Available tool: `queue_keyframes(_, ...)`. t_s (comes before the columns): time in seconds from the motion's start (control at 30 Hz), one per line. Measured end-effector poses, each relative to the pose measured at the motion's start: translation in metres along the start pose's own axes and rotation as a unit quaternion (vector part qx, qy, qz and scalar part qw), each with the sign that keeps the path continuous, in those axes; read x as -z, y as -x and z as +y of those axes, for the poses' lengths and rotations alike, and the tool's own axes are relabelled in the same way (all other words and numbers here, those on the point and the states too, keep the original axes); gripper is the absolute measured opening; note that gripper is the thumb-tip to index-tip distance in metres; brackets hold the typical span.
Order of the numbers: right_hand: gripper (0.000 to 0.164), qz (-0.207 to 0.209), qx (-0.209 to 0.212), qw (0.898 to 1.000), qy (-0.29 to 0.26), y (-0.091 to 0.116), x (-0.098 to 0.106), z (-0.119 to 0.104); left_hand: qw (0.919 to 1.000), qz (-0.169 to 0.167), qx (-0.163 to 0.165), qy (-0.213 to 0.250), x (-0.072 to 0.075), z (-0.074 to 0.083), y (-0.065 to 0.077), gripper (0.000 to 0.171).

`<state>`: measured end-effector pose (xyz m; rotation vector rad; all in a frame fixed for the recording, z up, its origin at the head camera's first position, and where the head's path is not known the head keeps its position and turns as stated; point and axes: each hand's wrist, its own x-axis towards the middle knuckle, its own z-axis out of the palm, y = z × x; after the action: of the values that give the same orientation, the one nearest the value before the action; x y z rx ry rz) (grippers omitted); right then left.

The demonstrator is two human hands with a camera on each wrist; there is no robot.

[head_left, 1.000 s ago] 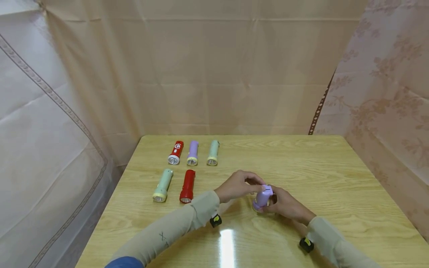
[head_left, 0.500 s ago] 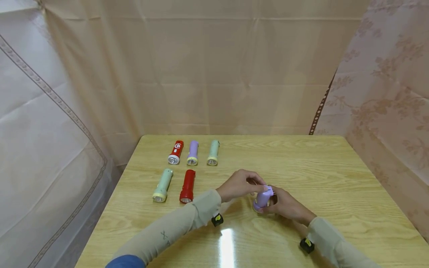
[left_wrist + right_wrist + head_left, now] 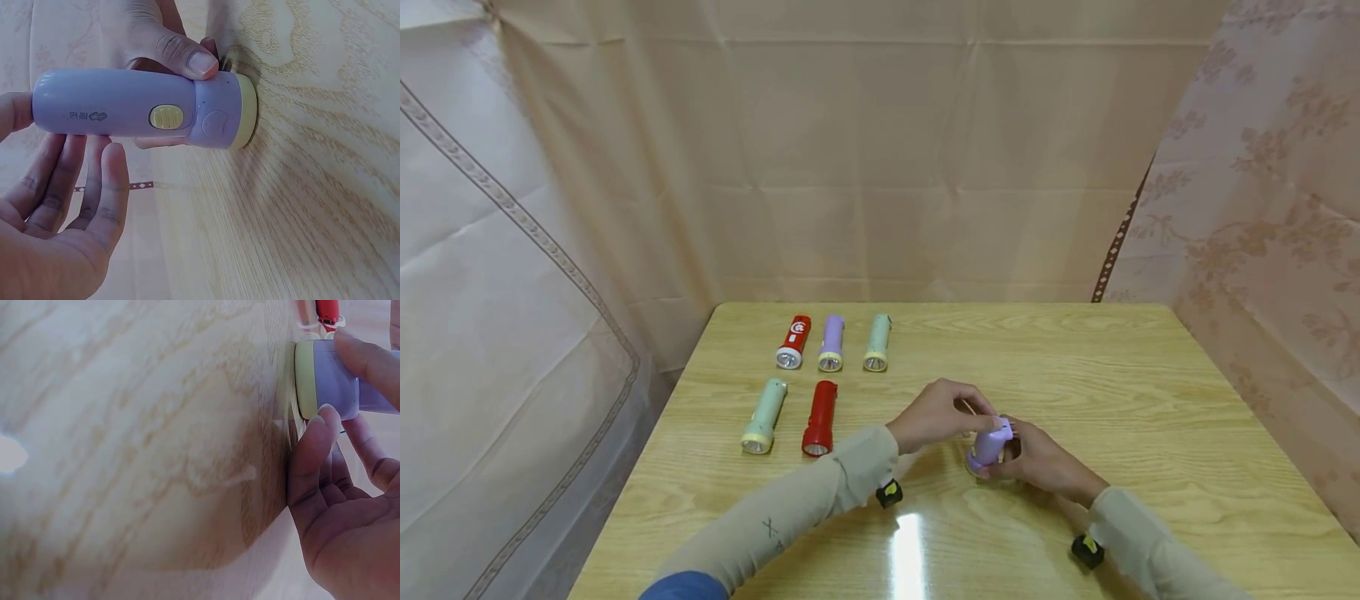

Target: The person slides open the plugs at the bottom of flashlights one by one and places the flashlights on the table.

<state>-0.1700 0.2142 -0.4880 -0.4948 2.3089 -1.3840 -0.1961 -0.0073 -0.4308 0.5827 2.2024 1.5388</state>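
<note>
A purple flashlight [image 3: 989, 447] with a pale yellow rim stands head-down on the wooden table, tail end up. My right hand [image 3: 1041, 458] grips it low around the head, thumb on the near side, as the right wrist view [image 3: 350, 512] also shows. From the left, my left hand [image 3: 940, 412] holds the upper end. Its thumb [image 3: 14, 114] presses on the tail end while the fingertips touch the side of the body. Thin plug prongs [image 3: 1014, 429] stick out near the tail on the right. A yellow sliding switch [image 3: 166, 117] faces the left wrist camera.
Left on the table [image 3: 1075, 358] lie a red-and-white flashlight [image 3: 794, 340], a purple one [image 3: 832, 342] and a green one [image 3: 877, 342] in a back row. Before them lie another green flashlight [image 3: 765, 415] and a red one [image 3: 820, 417]. Cloth curtains surround the table.
Plug prongs now show beside the flashlight's tail, where a second ago none were visible. My left hand has shifted slightly right; the right hand stays in place.
</note>
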Motion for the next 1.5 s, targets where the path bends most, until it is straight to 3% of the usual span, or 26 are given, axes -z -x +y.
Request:
queue_keyframes(0.37, 0.058, -0.001, 0.003, 1.0, -0.012, 0.0, -0.002, -0.001, 0.9995, 0.018, -0.001, -0.027, -0.003, 0.001, 0.003, 0.01)
queue_keyframes(0.7, 0.039, -0.001, 0.013, 1.0, 0.002, -0.001, -0.004, -0.001, 0.9989, 0.036, -0.003, -0.031, -0.006, -0.002, 0.002, 0.013)
queue_keyframes(0.97, 0.041, -0.004, 0.006, 1.0, 0.007, -0.003, -0.004, 0.0, 0.999, 0.035, -0.013, -0.023, -0.005, -0.004, 0.003, 0.015)
queue_keyframes(1.13, 0.044, -0.002, 0.008, 1.0, 0.015, -0.003, -0.003, -0.002, 0.9979, 0.023, -0.052, -0.03, -0.003, -0.009, 0.004, 0.015)
queue_keyframes(1.33, 0.045, 0.012, 0.018, 0.999, 0.024, -0.004, 0.001, -0.002, 0.988, 0.022, -0.138, -0.066, -0.003, -0.015, 0.006, 0.026)
queue_keyframes(1.5, 0.046, 0.012, -0.007, 1.0, 0.016, -0.001, -0.002, -0.003, 0.9826, 0.03, -0.164, -0.082, -0.004, -0.018, 0.009, 0.03)
